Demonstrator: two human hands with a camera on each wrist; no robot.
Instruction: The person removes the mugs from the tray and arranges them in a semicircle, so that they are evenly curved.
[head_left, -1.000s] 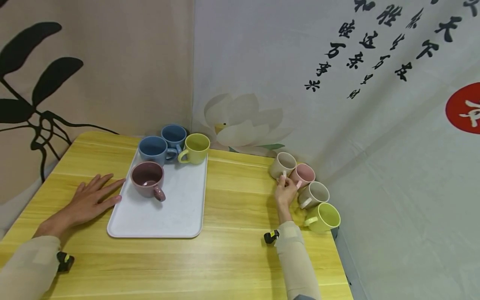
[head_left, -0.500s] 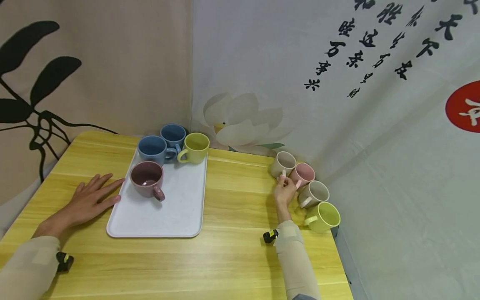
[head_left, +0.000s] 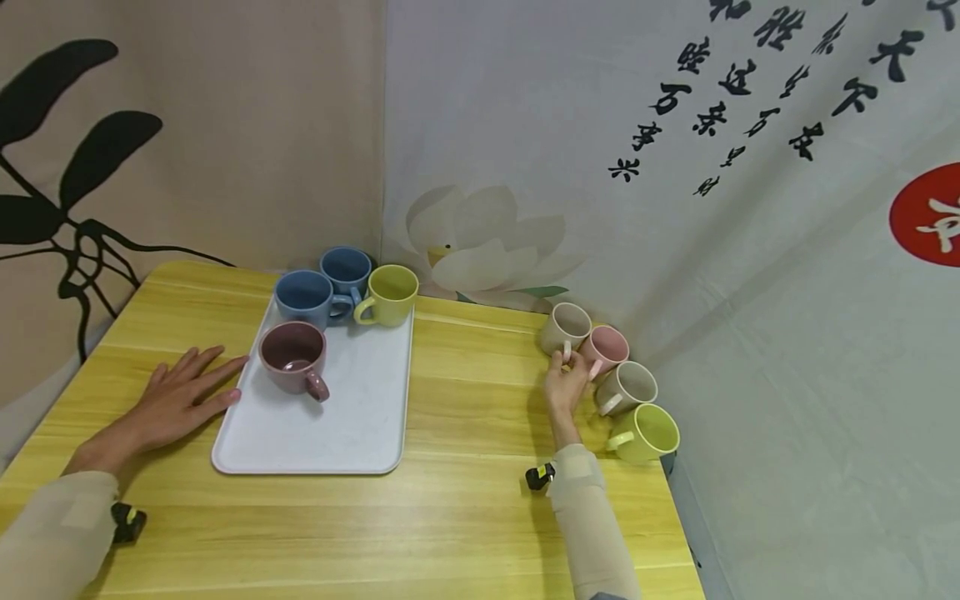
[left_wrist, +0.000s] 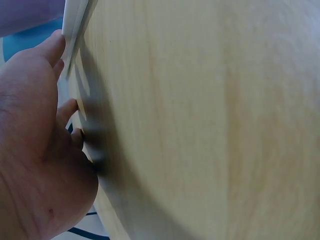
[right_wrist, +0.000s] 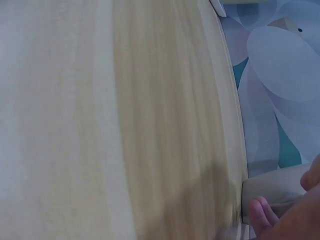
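Observation:
My left hand [head_left: 176, 402] lies spread on the table, its fingertips touching the left rim of the white tray [head_left: 315, 446]. In the left wrist view, the left hand [left_wrist: 42, 145] reaches the tray's edge [left_wrist: 74, 30]. My right hand [head_left: 566, 389] is at the handle of an off-white mug [head_left: 558, 332], its thumb and finger slightly parted on either side. In the right wrist view, the mug's side [right_wrist: 272, 187] shows behind the right hand's fingers [right_wrist: 261, 212]; the handle is hidden there. A pink mug [head_left: 606, 346] stands against the off-white one.
On the tray stand a mauve mug [head_left: 292, 367], two blue mugs [head_left: 303, 302] and a yellow-green mug [head_left: 392, 300]. Another off-white mug [head_left: 628, 390] and a lime mug [head_left: 647, 437] stand along the table's right edge. A printed curtain [head_left: 480, 125] hangs behind the table [head_left: 450, 517].
My right hand has drawn back slightly from the off-white mug's handle, and its fingertips have parted. The left hand and the mugs stay in place.

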